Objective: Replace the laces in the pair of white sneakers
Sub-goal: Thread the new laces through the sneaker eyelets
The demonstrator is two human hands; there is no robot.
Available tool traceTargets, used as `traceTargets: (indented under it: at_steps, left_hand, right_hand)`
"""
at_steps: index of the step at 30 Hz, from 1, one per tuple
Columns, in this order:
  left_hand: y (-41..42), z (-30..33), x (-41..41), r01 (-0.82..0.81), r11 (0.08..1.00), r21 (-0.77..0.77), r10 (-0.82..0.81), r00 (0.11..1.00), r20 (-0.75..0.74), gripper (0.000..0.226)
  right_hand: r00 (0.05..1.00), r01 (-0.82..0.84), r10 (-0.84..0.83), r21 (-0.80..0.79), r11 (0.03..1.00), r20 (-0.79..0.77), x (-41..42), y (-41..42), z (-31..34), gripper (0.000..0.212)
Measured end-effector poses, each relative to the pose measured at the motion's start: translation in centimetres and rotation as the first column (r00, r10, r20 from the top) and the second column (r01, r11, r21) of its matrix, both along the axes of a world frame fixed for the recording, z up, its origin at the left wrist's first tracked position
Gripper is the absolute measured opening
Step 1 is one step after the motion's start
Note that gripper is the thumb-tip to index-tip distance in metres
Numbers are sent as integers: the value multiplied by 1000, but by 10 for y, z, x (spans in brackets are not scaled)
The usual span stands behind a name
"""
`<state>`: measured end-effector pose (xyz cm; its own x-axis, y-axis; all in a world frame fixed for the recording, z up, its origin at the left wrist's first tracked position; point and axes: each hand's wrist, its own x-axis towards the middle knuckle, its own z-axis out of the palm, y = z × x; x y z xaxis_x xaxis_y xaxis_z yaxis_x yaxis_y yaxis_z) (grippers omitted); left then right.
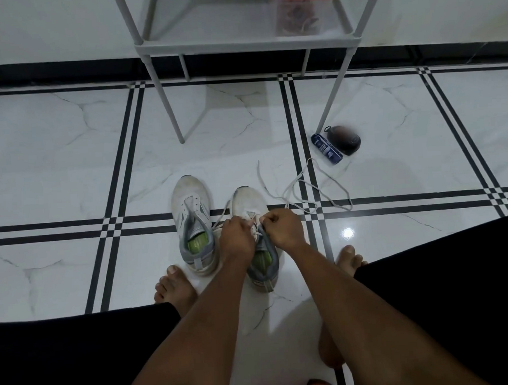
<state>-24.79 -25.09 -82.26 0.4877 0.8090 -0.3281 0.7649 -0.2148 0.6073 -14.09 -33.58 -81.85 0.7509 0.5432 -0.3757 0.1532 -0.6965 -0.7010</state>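
Note:
Two white sneakers with grey collars and green insoles stand side by side on the tiled floor. The left sneaker [191, 215] has no lace in its eyelets. Over the right sneaker [249, 202] both my hands work at the eyelet area. My left hand [236, 233] pinches a white lace strand that runs up to the left. My right hand [283, 226] pinches the lace at the tongue. A loose white lace [310, 187] trails from the shoe across the floor to the right.
A grey metal shelf rack [246, 41] stands ahead, holding a clear container with a red lid [300, 12]. A blue tube [326, 148] and a dark round object [345, 139] lie by its right leg. My bare feet flank the sneakers.

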Motion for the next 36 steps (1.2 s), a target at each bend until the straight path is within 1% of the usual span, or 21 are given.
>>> traceTargets:
  at_steps: [4,7,8,9,10,11,12,13,14,15,16,17,18,19,22,25,27,30,32,34,36]
  left_hand:
    - [0,-3,-11,4,1000,0,-4,998,63,26]
    - [5,-9,-13,-54,998,-19,55,997,58,26]
    - [7,-11,-12,-64,997,-46,67,995,78,23]
    - [8,-12,-12,-70,994,-84,79,991,106,20]
    - [8,-13,-11,-81,990,-115,95,987,128,16]
    - [8,-12,-11,-95,987,-126,110,986,124,13]
    - [8,-11,-10,-108,987,-121,122,987,107,12]
    - [8,-9,-10,-122,986,-112,132,987,88,15]
    - [7,-10,-9,-130,986,-109,139,987,82,18]
    - [6,-11,-9,-129,985,-111,139,987,81,20]
    - [5,-12,-9,-124,986,-113,133,988,81,22]
    - [4,-13,-9,-118,986,-117,128,989,77,23]
    - [5,-15,-9,-115,986,-117,123,990,63,25]
    - [5,-16,-9,-114,986,-120,120,992,37,26]
    - [7,-18,-7,-101,988,-113,99,995,-24,30]
    - [8,-15,-5,-80,989,-122,74,996,-48,27]
    - [9,-12,-5,-70,989,-131,64,997,-47,22]
    - [15,-14,-4,-49,991,-128,41,997,-63,20]
    - [18,-15,-3,-2,990,-142,-11,996,-94,16]
    - [19,-15,-3,13,989,-145,-28,994,-103,18]
    - [19,-16,-5,-27,989,-144,10,993,-115,29]
  right_hand:
    - [998,-62,61,-30,998,-29,4,4,7,40]
    - [969,5,4,33,999,-249,25,9,26,28]
    - [917,79,-31,104,991,-399,33,9,35,23]
    - [814,154,-12,196,969,-581,41,7,47,17]
    - [655,253,61,295,921,-753,48,4,59,13]
    - [490,387,141,359,849,-860,55,1,69,13]
    - [383,509,193,381,772,-903,60,-1,79,14]
    - [365,580,171,367,727,-915,64,-1,82,14]
    - [429,589,66,335,735,-901,67,0,82,15]
    - [562,535,-101,267,802,-821,68,2,76,17]
    - [713,439,-237,157,885,-660,66,3,68,24]
    - [837,345,-286,45,937,-466,61,3,57,33]
    - [908,284,-279,-29,958,-313,55,3,48,43]
    - [936,247,-254,-59,967,-242,47,1,38,51]
    - [975,89,-96,-43,995,-199,19,-7,17,60]
    - [999,15,-15,-11,1000,-50,7,-9,9,23]
    - [1000,-11,12,-23,1000,22,8,-9,9,14]
    - [996,-63,62,-14,998,-56,19,-3,19,13]
    - [955,3,12,49,999,-297,30,1,34,8]
    - [847,84,0,133,988,-531,44,-1,56,11]
    - [664,165,120,302,939,-738,59,-6,77,7]
